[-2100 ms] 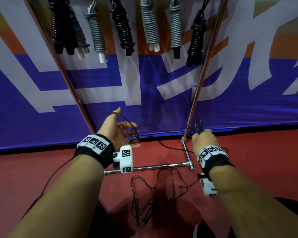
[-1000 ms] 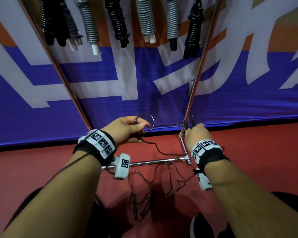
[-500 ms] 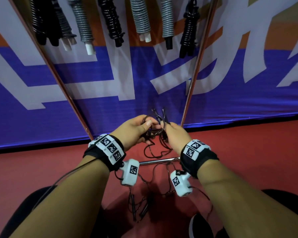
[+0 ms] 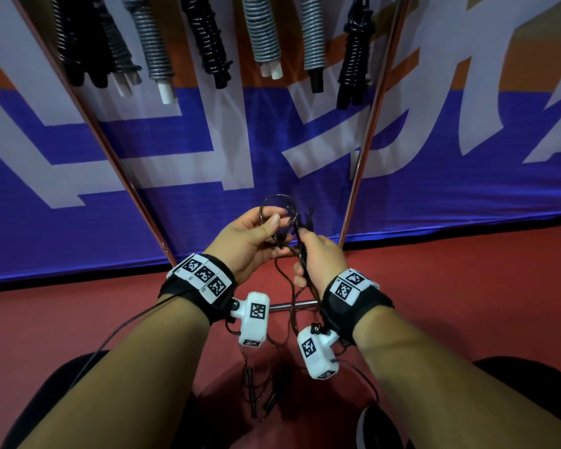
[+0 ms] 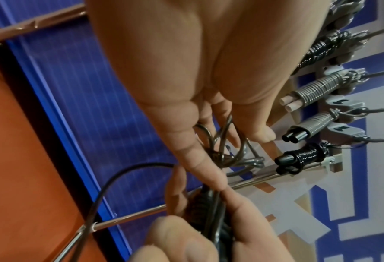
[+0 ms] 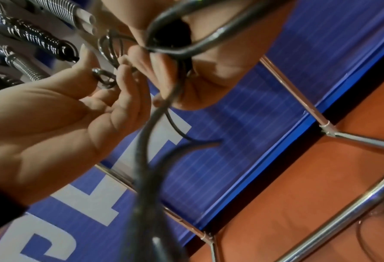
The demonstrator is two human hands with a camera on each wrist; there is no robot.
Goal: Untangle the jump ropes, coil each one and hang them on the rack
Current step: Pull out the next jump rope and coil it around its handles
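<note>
Coiled ropes [image 4: 262, 34] hang on the rack [image 4: 366, 131], above both hands [image 4: 243, 241].

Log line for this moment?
stage: coiling | left hand: pinches rope loops | right hand: grips black rope | rope tail: on floor | rack: seven coiled bundles hung

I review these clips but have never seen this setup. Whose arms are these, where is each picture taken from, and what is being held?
No machine: a person wears cameras on the head and both wrists. The head view looks down at both hands; the wrist views look along the fingers. The left hand pinches small loops of a thin black jump rope; the right hand grips its strands, which trail down to the red floor. Above, coiled ropes hang on a metal rack before a blue banner.
</note>
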